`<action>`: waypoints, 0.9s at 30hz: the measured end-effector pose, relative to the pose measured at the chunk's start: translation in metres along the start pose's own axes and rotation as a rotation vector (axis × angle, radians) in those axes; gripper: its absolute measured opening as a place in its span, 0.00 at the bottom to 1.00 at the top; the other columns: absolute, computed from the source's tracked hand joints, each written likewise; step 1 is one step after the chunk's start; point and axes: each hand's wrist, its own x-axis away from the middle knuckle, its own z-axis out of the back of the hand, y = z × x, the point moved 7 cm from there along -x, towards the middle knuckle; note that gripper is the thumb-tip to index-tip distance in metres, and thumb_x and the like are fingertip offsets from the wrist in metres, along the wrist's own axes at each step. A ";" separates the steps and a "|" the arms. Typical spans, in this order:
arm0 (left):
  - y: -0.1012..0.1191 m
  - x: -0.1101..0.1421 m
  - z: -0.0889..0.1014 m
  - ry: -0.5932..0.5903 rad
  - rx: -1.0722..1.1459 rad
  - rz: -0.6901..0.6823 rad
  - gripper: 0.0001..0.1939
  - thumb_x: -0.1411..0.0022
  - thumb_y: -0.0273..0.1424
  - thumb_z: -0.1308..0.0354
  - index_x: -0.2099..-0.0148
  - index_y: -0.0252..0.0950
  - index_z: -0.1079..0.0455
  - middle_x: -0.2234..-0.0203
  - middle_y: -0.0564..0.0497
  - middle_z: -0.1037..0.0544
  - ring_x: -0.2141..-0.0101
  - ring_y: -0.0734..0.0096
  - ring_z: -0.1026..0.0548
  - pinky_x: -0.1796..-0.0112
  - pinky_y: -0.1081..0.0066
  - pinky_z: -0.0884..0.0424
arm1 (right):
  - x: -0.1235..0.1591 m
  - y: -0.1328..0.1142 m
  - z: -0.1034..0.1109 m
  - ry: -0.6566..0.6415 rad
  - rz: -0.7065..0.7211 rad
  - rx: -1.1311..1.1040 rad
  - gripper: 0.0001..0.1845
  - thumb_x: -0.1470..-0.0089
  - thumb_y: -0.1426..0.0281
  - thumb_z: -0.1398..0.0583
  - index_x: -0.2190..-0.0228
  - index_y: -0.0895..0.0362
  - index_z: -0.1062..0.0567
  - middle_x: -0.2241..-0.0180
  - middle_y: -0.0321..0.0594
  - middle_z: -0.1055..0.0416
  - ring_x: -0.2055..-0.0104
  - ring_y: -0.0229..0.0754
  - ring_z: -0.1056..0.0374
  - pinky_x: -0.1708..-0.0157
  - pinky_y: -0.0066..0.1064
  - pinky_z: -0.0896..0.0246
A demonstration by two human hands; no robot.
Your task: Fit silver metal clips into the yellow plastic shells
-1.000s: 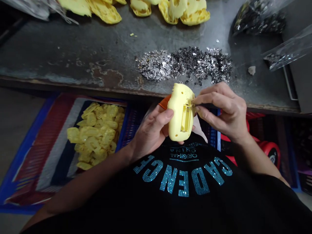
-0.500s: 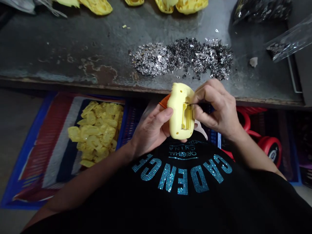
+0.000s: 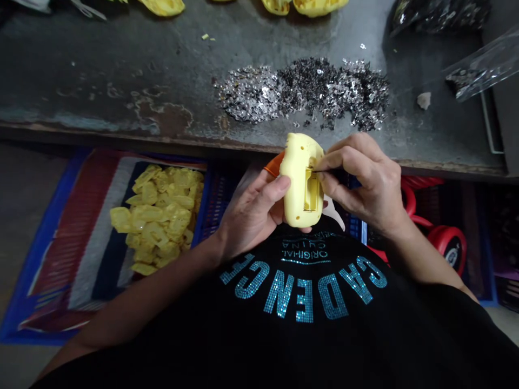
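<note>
My left hand [image 3: 259, 208] is wrapped round a yellow plastic toy housing [image 3: 295, 183], held just off the bench's front edge. Its open battery compartment [image 3: 311, 194] faces up, with metal contacts at the lower end. An orange part [image 3: 274, 164] and a pale pointed part [image 3: 334, 214] stick out from behind the housing. My right hand [image 3: 365, 178] pinches thumb and forefinger at the compartment's upper end; the tiny piece between the fingertips, if any, is too small to make out. Beyond lie heaps of small metal contact pieces [image 3: 251, 94] on the bench.
Along the back of the metal bench [image 3: 121, 59] are yellow shell halves [image 3: 320, 6]. Plastic bags of metal parts [image 3: 466, 81] lie at the right. Below left, a blue crate [image 3: 60, 200] holds yellow bagged parts [image 3: 158, 216]. Something red and round [image 3: 450, 246] sits below right.
The right fingertips have shifted slightly over the upper end of the battery compartment. The housing has tilted a little in my left hand, and the whole view has moved slightly.
</note>
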 end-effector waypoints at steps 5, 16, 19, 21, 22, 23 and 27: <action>-0.002 -0.002 0.000 -0.040 0.050 0.032 0.38 0.24 0.50 0.31 0.20 0.49 0.35 0.40 0.44 0.13 0.50 0.42 0.08 0.71 0.67 0.11 | 0.005 -0.003 0.010 0.102 0.026 -0.045 0.09 0.24 0.71 0.37 0.52 0.49 0.16 0.54 0.42 0.16 0.53 0.48 0.19 0.53 0.46 0.23; 0.012 0.008 0.014 0.035 -0.171 -0.174 0.33 0.28 0.44 0.23 0.25 0.53 0.25 0.44 0.51 0.10 0.50 0.56 0.10 0.59 0.71 0.14 | -0.017 0.019 -0.011 -0.164 -0.106 -0.277 0.26 0.28 0.56 0.31 0.35 0.52 0.23 0.41 0.46 0.19 0.53 0.44 0.20 0.57 0.38 0.17; 0.014 0.008 0.023 0.024 -0.282 -0.210 0.37 0.34 0.41 0.18 0.26 0.50 0.23 0.42 0.47 0.11 0.55 0.59 0.10 0.59 0.70 0.15 | -0.014 0.021 -0.023 -0.115 -0.115 -0.313 0.30 0.30 0.51 0.30 0.34 0.48 0.25 0.43 0.43 0.21 0.54 0.45 0.21 0.58 0.39 0.16; 0.016 0.010 0.031 0.069 -0.363 -0.233 0.38 0.38 0.42 0.15 0.28 0.45 0.20 0.40 0.43 0.11 0.52 0.56 0.10 0.56 0.68 0.14 | -0.010 0.021 -0.029 -0.030 -0.097 -0.346 0.30 0.31 0.53 0.30 0.34 0.48 0.25 0.45 0.43 0.22 0.54 0.46 0.21 0.58 0.40 0.16; 0.017 0.011 0.036 0.097 -0.409 -0.246 0.38 0.38 0.44 0.15 0.30 0.43 0.18 0.40 0.41 0.11 0.50 0.53 0.10 0.54 0.67 0.14 | -0.008 0.021 -0.031 0.011 -0.092 -0.353 0.29 0.31 0.55 0.30 0.34 0.48 0.25 0.46 0.43 0.22 0.53 0.46 0.21 0.58 0.41 0.15; 0.018 0.013 0.040 0.123 -0.455 -0.258 0.37 0.38 0.45 0.15 0.31 0.41 0.17 0.41 0.41 0.11 0.49 0.52 0.11 0.52 0.66 0.14 | -0.007 0.021 -0.034 0.044 -0.095 -0.353 0.29 0.31 0.57 0.30 0.34 0.47 0.25 0.46 0.44 0.21 0.52 0.47 0.21 0.58 0.41 0.15; 0.025 0.019 0.053 0.191 -0.631 -0.294 0.30 0.31 0.46 0.21 0.32 0.41 0.14 0.51 0.45 0.08 0.55 0.55 0.10 0.55 0.66 0.15 | -0.007 0.020 -0.043 0.128 -0.110 -0.342 0.30 0.34 0.63 0.28 0.34 0.43 0.23 0.47 0.43 0.21 0.51 0.49 0.22 0.58 0.42 0.16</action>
